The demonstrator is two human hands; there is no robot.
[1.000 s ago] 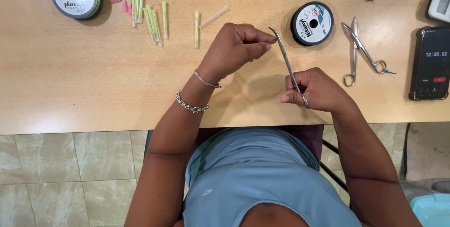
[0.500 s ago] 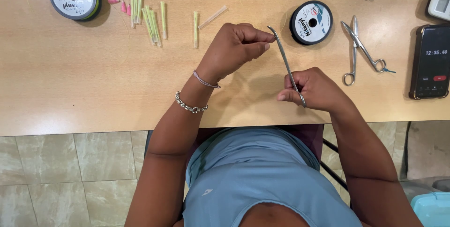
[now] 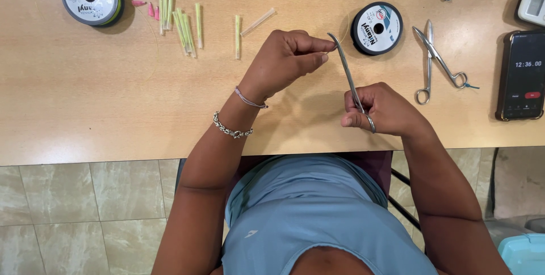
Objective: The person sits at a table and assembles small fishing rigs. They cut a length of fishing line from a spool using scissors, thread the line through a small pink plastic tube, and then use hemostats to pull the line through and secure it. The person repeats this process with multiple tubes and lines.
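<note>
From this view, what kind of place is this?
Probably a small craft or fishing-tackle workbench: wooden table with line spools, cut green tube pieces, and the right hand holding curved forceps.

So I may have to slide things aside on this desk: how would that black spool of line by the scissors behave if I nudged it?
The black spool lies flat on its broad round face, so it would probably slide, not roll. It looks small and plastic, likely light enough to skid easily on the smooth wooden desk. A faint strand seems to trail from it, which might drag or snag.
</note>
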